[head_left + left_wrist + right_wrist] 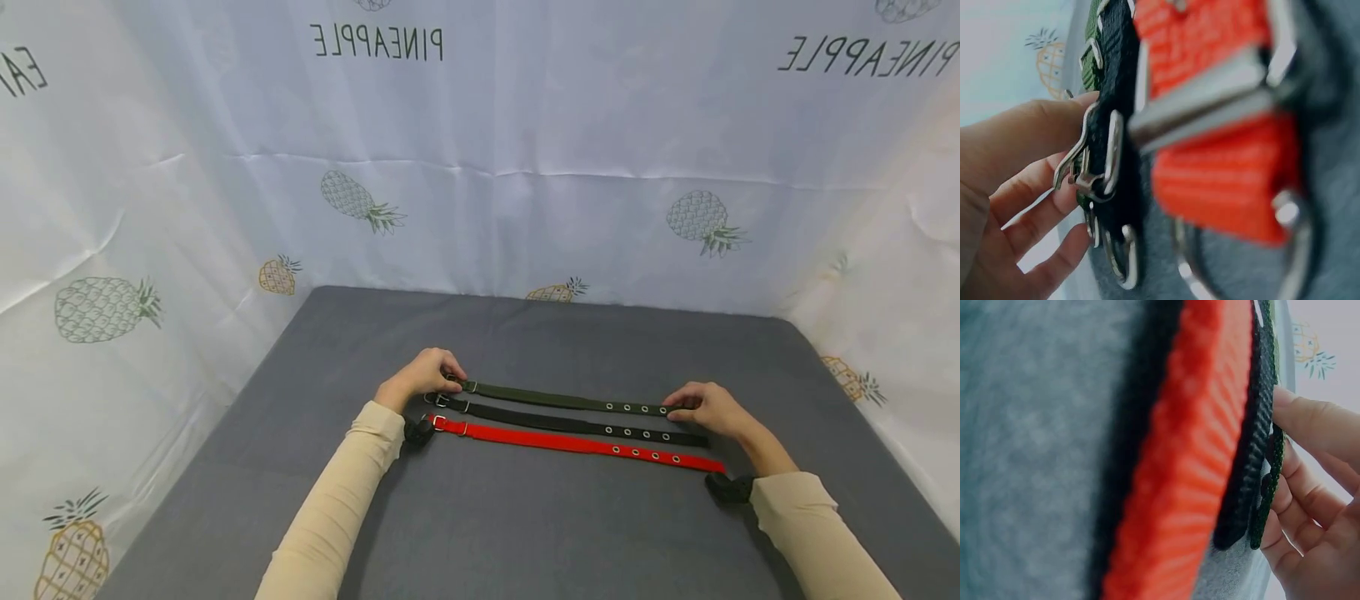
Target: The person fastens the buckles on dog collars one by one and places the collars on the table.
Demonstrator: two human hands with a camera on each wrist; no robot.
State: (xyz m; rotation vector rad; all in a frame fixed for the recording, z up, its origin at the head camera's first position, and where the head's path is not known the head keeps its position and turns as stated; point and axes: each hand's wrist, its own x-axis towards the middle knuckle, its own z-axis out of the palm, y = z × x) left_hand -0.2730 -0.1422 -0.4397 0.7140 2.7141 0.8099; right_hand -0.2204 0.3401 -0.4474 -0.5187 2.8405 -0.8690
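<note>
Your left hand (423, 377) and right hand (712, 409) are pinching the green collar (540, 397). A black collar (540, 419) and red collar (540, 439) are already lying straight alongside; releasing seemingly remains.

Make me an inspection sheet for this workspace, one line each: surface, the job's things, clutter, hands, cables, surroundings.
Surface: grey tabletop, cloth-like, bearing the straps.
Job's things: green strap, black strap and red strap, laid side by side, green farthest from the person, red nearest; buckles toward the person's left, metal eyelets toward the right.
Clutter: nothing seen.
Hands: left hand holds the green strap near its buckle end; right hand pinches it near its eyelet end.
Cables: nothing seen.
Surroundings: pale curtain behind and at both sides, printed with pineapples and mirror-reversed lettering.
</note>
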